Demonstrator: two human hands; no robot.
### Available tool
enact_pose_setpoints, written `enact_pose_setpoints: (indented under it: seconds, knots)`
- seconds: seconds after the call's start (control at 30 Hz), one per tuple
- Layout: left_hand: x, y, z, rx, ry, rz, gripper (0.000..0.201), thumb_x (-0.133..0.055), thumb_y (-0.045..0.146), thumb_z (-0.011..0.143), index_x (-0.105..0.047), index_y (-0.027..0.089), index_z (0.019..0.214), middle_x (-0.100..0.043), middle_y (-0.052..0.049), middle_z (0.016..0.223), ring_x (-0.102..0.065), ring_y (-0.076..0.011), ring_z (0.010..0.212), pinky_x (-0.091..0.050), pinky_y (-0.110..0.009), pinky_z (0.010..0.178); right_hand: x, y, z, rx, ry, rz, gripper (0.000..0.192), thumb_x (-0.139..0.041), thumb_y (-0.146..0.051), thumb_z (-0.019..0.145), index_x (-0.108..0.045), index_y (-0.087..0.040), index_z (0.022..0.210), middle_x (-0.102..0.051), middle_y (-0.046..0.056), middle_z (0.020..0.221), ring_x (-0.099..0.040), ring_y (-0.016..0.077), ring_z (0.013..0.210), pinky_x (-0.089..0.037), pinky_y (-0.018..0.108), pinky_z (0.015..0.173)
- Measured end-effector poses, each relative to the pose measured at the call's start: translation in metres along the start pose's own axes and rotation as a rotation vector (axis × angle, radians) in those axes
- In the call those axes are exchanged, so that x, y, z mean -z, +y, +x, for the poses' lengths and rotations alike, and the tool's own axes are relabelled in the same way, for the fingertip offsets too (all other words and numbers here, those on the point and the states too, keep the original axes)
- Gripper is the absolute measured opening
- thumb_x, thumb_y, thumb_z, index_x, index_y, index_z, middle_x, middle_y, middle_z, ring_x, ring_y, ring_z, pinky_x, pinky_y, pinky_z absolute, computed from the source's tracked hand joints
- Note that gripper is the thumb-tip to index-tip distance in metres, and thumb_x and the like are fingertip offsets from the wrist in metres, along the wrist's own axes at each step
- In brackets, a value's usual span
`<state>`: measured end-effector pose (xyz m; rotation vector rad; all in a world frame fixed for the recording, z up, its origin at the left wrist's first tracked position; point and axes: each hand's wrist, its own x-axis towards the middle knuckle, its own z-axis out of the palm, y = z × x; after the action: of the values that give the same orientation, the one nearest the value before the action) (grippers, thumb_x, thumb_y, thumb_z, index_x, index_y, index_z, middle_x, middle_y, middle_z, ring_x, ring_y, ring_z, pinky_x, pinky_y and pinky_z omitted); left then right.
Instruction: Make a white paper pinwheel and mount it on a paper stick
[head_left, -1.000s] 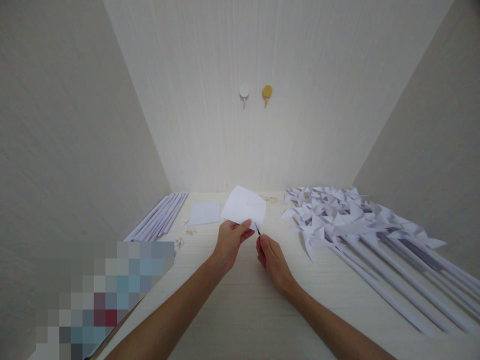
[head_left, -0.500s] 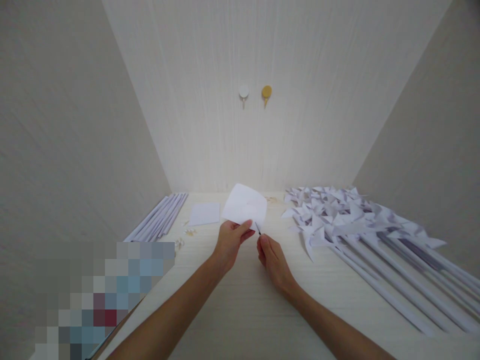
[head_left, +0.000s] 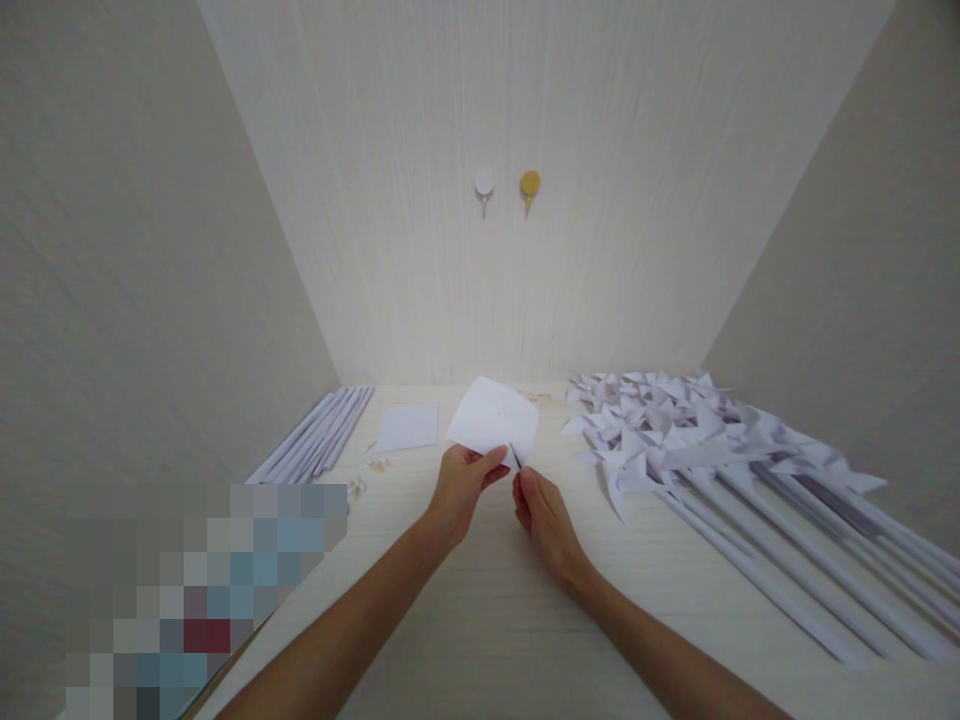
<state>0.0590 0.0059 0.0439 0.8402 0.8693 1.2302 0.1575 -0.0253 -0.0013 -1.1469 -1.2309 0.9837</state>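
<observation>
Little is changing since a second ago: both hands are staying at mid-bench, and the paper square (head_left: 493,421) is tilting only a touch, its far corner riding slightly lower against the back wall.

Paper square: plain white, thin, roughly square, turned diamond-wise, with faint creases running across its face. It is being held clear of the bench (head_left: 480,620), in the air in front of the person, between the loose sheet (head_left: 408,427) on the left and the pile of paper pinwheels (head_left: 675,425) on the right.

Left hand (head_left: 463,484): thumb and fingers (head_left: 491,460) are closing in a pinch on the near lower edge of the square; the rest of the sheet is standing up and away beyond the fingertips.

Right hand (head_left: 544,515): fingers are curling shut around a thin dark tool (head_left: 515,456); what kind of tool, cannot tell. Its tip is poking up from the fist and meeting the square's near corner, just beside the left thumb.

Also lying on the bench: a bundle of rolled paper sticks (head_left: 315,437) at far left, and small pale bits (head_left: 375,464) near them. Two round hooks (head_left: 507,184) are sitting on the back wall.
</observation>
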Motion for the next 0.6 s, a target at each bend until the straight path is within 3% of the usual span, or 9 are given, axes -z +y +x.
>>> enact_pose_setpoints:
  seconds: [0.6]
  knots:
    - [-0.0029, -0.0027, -0.0016, 0.003, 0.015, -0.014, 0.020, -0.074, 0.020, 0.048, -0.063, 0.009, 0.061, -0.063, -0.002, 0.060, -0.055, -0.0088, 0.057, -0.047, -0.022, 0.060, 0.0002, 0.0006, 0.0009, 0.000, 0.017, -0.023, 0.043, -0.030, -0.055, 0.080, -0.034, -0.020, 0.054, -0.031, -0.005, 0.050, -0.027, 0.0084, 0.045, -0.019, 0.023, 0.041]
